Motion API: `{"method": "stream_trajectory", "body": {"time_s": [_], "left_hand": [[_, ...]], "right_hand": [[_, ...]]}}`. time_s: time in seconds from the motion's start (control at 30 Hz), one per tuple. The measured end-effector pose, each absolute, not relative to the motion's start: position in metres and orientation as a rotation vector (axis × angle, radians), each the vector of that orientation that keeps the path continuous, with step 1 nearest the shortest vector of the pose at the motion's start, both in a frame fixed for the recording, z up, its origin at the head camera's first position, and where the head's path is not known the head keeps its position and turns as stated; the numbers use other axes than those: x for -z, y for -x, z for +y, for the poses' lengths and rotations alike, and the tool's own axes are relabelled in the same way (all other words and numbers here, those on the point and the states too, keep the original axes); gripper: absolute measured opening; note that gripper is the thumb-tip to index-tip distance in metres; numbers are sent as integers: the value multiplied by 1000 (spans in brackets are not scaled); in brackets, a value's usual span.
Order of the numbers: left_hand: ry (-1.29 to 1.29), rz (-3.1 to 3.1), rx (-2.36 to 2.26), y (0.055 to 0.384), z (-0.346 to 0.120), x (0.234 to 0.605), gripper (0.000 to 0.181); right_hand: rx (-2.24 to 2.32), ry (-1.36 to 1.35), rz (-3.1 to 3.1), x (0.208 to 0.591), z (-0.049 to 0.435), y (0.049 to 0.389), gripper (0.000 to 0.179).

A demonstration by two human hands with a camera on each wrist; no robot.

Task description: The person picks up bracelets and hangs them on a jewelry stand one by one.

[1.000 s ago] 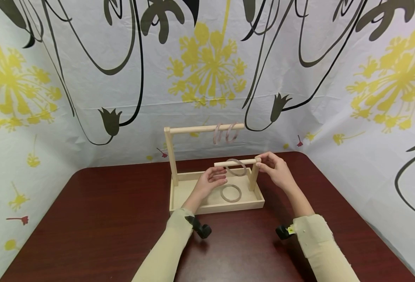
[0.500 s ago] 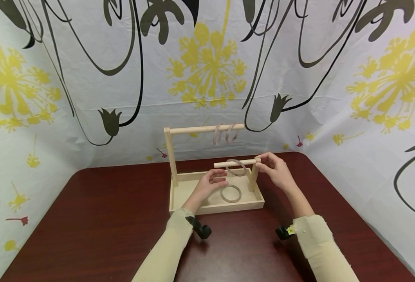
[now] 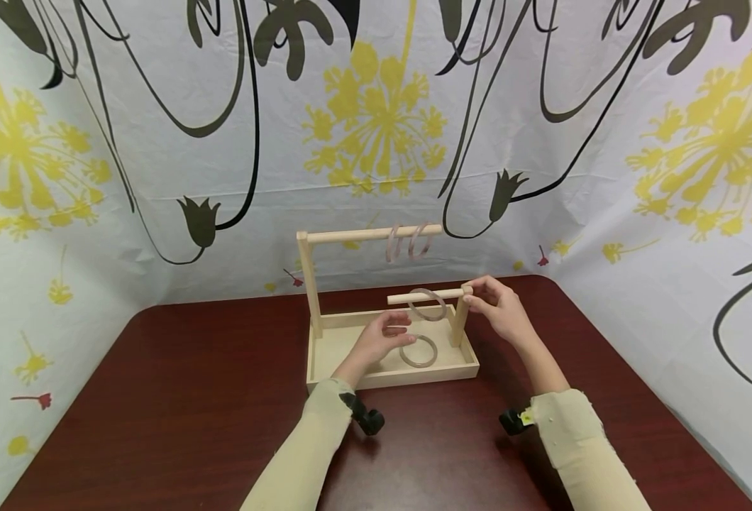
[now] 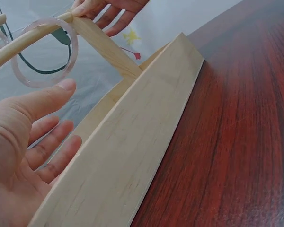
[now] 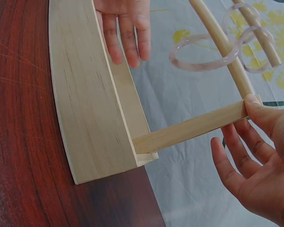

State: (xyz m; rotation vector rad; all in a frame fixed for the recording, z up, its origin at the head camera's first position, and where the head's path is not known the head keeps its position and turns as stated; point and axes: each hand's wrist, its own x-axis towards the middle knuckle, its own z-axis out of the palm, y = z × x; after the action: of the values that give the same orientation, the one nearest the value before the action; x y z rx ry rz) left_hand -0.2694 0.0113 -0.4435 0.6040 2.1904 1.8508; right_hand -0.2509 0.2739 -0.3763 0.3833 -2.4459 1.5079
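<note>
A wooden bangle stand [image 3: 408,376] has a tray base with a tall and a short bar above it. My right hand [image 3: 500,309] pinches the top of the short post [image 5: 194,125], thumb on one side and fingers on the other. One translucent pinkish bangle [image 4: 75,45] hangs on the lower bar [image 3: 398,299]. Another bangle [image 3: 436,351] lies in the tray. Over the tray, my left hand [image 3: 376,343] holds nothing, its fingers loosely bent and its thumb tip overlapping the lying bangle's left edge in the head view.
Two more bangles [image 3: 389,248] hang on the upper bar [image 3: 350,235], carried by a tall post [image 3: 310,277] at the left. The stand sits on a dark red wooden table [image 3: 191,397]. A patterned white curtain [image 3: 255,191] closes off the back and sides.
My left hand has dropped slightly toward the bangle lying in the tray. The right hand keeps its hold on the post, and the bangles stay where they were.
</note>
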Motion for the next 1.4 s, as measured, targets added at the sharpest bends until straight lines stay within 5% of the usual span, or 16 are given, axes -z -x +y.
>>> {"method": "stream_trajectory", "body": {"time_s": [0.77, 1.4], "left_hand": [[-756, 2689, -1150, 264, 17, 447, 66], [-800, 2784, -989, 259, 19, 443, 61]], "right_hand": [[-1481, -371, -2469, 376, 274, 248, 29], [-1472, -372, -2474, 377, 275, 249, 30]]}}
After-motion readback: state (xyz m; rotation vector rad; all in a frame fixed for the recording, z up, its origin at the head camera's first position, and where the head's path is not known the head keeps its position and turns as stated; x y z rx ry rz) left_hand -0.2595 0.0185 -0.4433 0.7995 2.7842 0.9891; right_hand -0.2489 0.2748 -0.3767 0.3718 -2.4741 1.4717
